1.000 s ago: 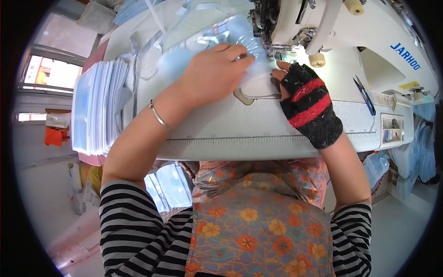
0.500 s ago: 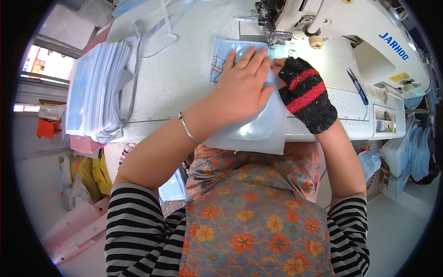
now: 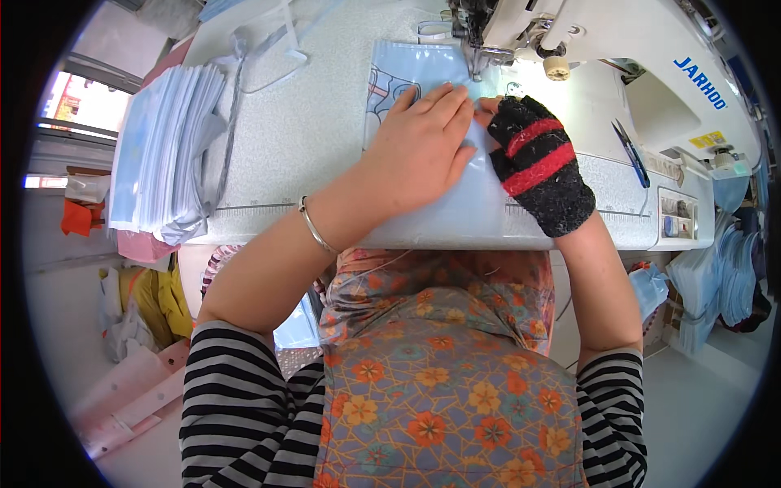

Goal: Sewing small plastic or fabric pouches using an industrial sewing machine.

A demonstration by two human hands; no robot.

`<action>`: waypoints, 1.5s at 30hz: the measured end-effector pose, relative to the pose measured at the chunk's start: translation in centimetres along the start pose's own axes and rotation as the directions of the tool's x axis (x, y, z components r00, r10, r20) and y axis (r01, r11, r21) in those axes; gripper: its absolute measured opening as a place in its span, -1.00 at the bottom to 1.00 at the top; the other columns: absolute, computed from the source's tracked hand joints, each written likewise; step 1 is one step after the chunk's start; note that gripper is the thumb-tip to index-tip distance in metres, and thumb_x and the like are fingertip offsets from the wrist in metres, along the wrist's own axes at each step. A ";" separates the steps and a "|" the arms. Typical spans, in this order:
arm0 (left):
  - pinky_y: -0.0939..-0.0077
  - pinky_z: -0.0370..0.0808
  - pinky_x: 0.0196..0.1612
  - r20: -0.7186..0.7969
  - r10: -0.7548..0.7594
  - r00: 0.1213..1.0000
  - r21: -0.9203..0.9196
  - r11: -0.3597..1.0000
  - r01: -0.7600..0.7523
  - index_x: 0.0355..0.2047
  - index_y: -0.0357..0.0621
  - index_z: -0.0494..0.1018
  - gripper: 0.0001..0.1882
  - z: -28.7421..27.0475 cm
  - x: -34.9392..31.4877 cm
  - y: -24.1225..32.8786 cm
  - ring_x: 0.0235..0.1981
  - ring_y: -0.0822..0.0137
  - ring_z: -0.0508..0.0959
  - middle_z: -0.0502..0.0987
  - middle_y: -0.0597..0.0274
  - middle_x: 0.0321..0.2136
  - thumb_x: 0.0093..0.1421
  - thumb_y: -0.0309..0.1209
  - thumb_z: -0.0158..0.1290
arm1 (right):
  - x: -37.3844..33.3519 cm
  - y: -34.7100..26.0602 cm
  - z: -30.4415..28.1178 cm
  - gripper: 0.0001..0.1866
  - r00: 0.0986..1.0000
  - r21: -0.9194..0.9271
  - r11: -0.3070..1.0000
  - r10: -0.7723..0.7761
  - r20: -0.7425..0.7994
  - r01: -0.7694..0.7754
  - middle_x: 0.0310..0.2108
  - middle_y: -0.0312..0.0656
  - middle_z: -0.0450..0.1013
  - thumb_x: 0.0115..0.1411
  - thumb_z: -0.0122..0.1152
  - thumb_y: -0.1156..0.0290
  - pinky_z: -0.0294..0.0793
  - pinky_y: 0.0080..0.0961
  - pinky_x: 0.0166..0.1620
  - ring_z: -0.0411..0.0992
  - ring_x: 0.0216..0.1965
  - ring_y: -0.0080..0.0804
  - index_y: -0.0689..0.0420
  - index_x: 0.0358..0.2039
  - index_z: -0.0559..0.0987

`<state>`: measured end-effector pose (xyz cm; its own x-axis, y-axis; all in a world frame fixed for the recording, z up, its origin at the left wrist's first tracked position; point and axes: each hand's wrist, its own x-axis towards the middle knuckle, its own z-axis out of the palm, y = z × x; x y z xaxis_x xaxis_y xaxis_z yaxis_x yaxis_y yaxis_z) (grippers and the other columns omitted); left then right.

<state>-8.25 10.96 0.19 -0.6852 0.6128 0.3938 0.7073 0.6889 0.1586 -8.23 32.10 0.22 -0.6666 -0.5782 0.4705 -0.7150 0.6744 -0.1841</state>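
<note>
A pale blue, translucent plastic piece [image 3: 468,215] with a printed line pattern at its far left lies on the sewing machine bed. Its right edge runs up to the presser foot [image 3: 478,69]. My left hand [image 3: 423,150] lies flat on the piece, fingers stretched toward the machine's needle area. On my right hand [image 3: 537,163] is a black fingerless glove with red stripes. Its bent fingers close at the right edge of the plastic piece, just this side of the presser foot; the glove hides part of the grip.
A thick stack of blue-white pieces [image 3: 167,150] stands at the left, beside a grey strip [image 3: 236,122]. Thread snips [image 3: 630,154] lie right of my right hand, under the white machine arm [image 3: 651,49]. A small parts tray [image 3: 678,213] sits at the table's right end.
The plastic piece has slid away from me past the presser foot, and its near edge no longer hangs over my lap. Both hands stay in nearly the same place.
</note>
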 end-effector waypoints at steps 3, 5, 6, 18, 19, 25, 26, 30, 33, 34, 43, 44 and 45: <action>-0.06 0.31 0.22 -0.022 0.028 0.999 -0.009 1.000 -0.028 0.09 -0.32 0.40 -0.52 -0.1 0.3 -0.5 0.20 0.02 0.39 0.42 -0.04 0.13 0.20 -0.32 0.09 | 0.1 0.0 0.1 -0.59 1.000 0.001 1.000 -0.014 -0.001 0.014 0.01 -0.04 0.49 0.04 0.12 0.60 0.42 -0.19 0.13 0.43 0.04 -0.03 0.20 -0.04 0.57; -0.04 0.33 0.21 -0.039 0.043 0.998 -0.020 0.999 -0.044 0.06 -0.29 0.42 -0.56 0.0 0.5 -0.8 0.18 0.03 0.40 0.43 -0.01 0.10 0.21 -0.34 0.08 | 0.2 -0.1 0.0 -0.60 1.000 -0.006 1.000 0.015 0.028 -0.014 0.00 -0.03 0.49 0.03 0.13 0.58 0.43 -0.19 0.13 0.44 0.03 -0.02 0.20 -0.05 0.57; 0.00 0.35 0.18 -0.061 0.051 0.997 -0.019 0.998 -0.053 0.02 -0.28 0.45 -0.60 0.0 0.7 -0.9 0.15 0.05 0.43 0.46 0.02 0.06 0.20 -0.37 0.08 | 0.2 -0.1 -0.1 -0.60 1.000 -0.005 1.000 0.004 0.016 -0.004 0.00 -0.03 0.49 0.03 0.13 0.58 0.43 -0.19 0.13 0.44 0.03 -0.02 0.20 -0.05 0.57; 0.26 0.46 0.03 -0.119 0.193 0.974 -0.086 0.975 -0.204 -0.14 -0.13 0.55 -0.69 0.0 2.7 -5.3 -0.11 0.12 0.56 0.56 0.18 -0.11 0.06 -0.50 0.07 | 0.6 -1.1 0.0 -0.54 0.999 -0.024 0.999 0.033 0.009 -0.033 0.07 0.04 0.44 0.14 0.27 0.32 0.38 -0.14 0.16 0.41 0.07 0.05 0.23 0.04 0.52; 0.27 0.46 0.04 -0.093 0.202 0.975 -0.072 0.975 -0.209 -0.13 -0.14 0.55 -0.69 0.0 2.9 -5.6 -0.10 0.12 0.56 0.56 0.19 -0.09 0.07 -0.50 0.07 | 0.7 -1.2 0.1 -0.49 0.999 -0.046 0.998 0.035 0.010 -0.035 0.10 0.05 0.42 0.14 0.29 0.25 0.36 -0.12 0.18 0.39 0.09 0.06 0.23 0.06 0.51; 0.18 0.43 0.09 -0.068 0.258 0.964 -0.027 0.965 -0.261 -0.01 -0.16 0.50 -0.61 0.2 2.8 -6.6 0.07 0.11 0.52 0.51 0.14 0.07 0.10 -0.49 0.07 | 0.9 -1.6 -0.1 -0.39 0.995 -0.065 0.997 0.038 0.090 -0.032 0.16 0.06 0.36 0.13 0.31 0.13 0.30 -0.08 0.22 0.34 0.15 0.09 0.23 0.11 0.48; 0.18 0.43 0.09 -0.080 0.259 0.962 -0.026 0.965 -0.262 -0.01 -0.16 0.50 -0.61 0.2 2.6 -6.5 0.07 0.11 0.52 0.51 0.14 0.07 0.10 -0.49 0.07 | 0.9 -1.6 0.0 -0.38 0.994 -0.061 0.997 0.049 0.101 -0.043 0.16 0.07 0.36 0.12 0.31 0.13 0.30 -0.09 0.23 0.34 0.16 0.08 0.24 0.11 0.48; 0.12 0.44 0.08 -0.048 0.215 0.975 0.003 0.977 -0.215 0.01 -0.20 0.48 -0.59 -0.1 2.1 -5.7 0.12 0.11 0.49 0.50 0.12 0.09 0.10 -0.49 0.06 | 1.0 -1.4 0.1 -0.39 0.993 -0.054 0.996 0.070 0.095 -0.065 0.15 0.07 0.37 0.13 0.31 0.14 0.30 -0.10 0.23 0.34 0.16 0.08 0.25 0.12 0.48; 0.11 0.45 0.07 -0.031 0.169 0.985 0.019 0.986 -0.168 -0.01 -0.29 0.47 -0.60 -0.5 1.7 -4.5 0.12 0.08 0.49 0.49 0.05 0.09 0.12 -0.46 0.05 | 1.0 -1.1 -0.1 -0.42 0.996 -0.060 0.996 0.064 0.061 -0.060 0.13 0.07 0.39 0.15 0.30 0.16 0.33 -0.12 0.21 0.35 0.15 0.08 0.26 0.10 0.49; 0.10 0.46 0.06 0.001 0.133 0.991 0.027 0.991 -0.133 -0.02 -0.34 0.47 -0.60 -0.6 1.6 -3.9 0.12 0.04 0.49 0.49 -0.01 0.08 0.13 -0.43 0.04 | 0.9 -1.0 -0.2 -0.45 0.996 -0.007 0.997 0.074 0.048 -0.073 0.11 0.07 0.40 0.17 0.28 0.18 0.34 -0.13 0.20 0.36 0.13 0.08 0.25 0.09 0.50; 0.06 0.46 0.10 -0.037 0.051 0.998 0.061 0.997 -0.049 -0.06 -0.48 0.46 -0.58 -0.4 0.0 1.3 0.09 -0.07 0.49 0.47 -0.21 0.04 0.18 -0.36 0.03 | 0.9 0.0 0.1 -0.68 0.997 0.030 0.997 0.078 -0.016 -0.077 -0.03 0.03 0.48 0.18 0.21 0.39 0.44 -0.18 0.09 0.44 0.00 0.03 0.24 -0.06 0.57; 0.06 0.46 0.10 -0.036 0.059 0.998 0.062 0.996 -0.056 -0.06 -0.48 0.46 -0.58 -0.4 0.0 1.6 0.09 -0.07 0.49 0.47 -0.21 0.04 0.18 -0.36 0.03 | 0.9 0.1 0.1 -0.71 0.997 0.030 0.998 0.063 -0.048 -0.062 -0.05 0.02 0.50 0.17 0.20 0.45 0.46 -0.19 0.06 0.46 -0.02 0.01 0.24 -0.10 0.58; 0.07 0.45 0.10 -0.035 0.034 0.999 0.043 0.999 -0.032 -0.06 -0.49 0.47 -0.59 -0.4 0.0 1.8 0.08 -0.07 0.49 0.47 -0.21 0.03 0.17 -0.38 0.03 | 0.8 0.0 0.1 -0.71 0.996 0.028 0.997 0.069 -0.051 -0.067 -0.05 0.02 0.50 0.17 0.20 0.45 0.46 -0.19 0.06 0.46 -0.02 0.01 0.24 -0.10 0.58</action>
<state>-6.91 12.09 0.84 -0.6543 0.6218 0.4304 0.7210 0.6846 0.1071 -8.85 31.59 0.52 -0.7023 -0.5063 0.5004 -0.6742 0.6987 -0.2392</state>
